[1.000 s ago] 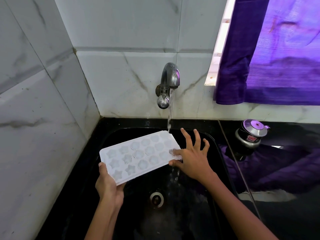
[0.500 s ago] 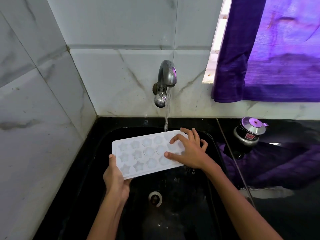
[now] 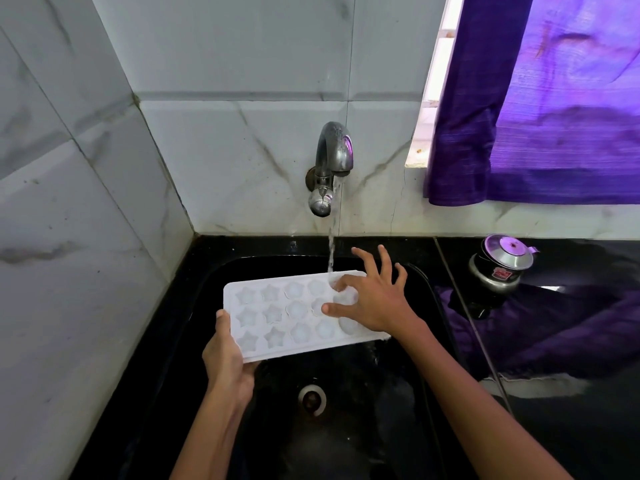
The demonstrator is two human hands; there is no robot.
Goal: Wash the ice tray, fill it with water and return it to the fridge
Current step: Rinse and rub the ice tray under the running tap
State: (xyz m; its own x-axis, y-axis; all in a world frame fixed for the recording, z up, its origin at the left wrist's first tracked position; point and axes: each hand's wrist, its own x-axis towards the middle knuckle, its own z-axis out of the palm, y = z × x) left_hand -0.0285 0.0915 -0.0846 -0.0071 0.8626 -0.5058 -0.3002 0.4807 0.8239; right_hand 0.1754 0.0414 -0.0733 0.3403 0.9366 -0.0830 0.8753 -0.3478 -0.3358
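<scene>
A white ice tray [image 3: 277,317] with star and round moulds is held over the black sink [image 3: 207,296], roughly level. My left hand [image 3: 227,358] grips its near left corner, thumb on the rim. My right hand [image 3: 372,297] lies on the tray's right end, index finger and thumb pressing into the moulds, other fingers spread and lifted. Water runs from the metal tap [image 3: 330,161] in a thin stream onto the tray's far right corner beside my fingers.
The sink drain [image 3: 312,399] lies below the tray. A small steel-lidded pot [image 3: 502,263] stands on the black counter to the right. A purple curtain [image 3: 540,98] hangs over the window. White marble tiles wall the left and back.
The tray has shifted right and levelled out under the stream. My right hand moved from its edge onto the right-hand moulds, fingers rubbing there.
</scene>
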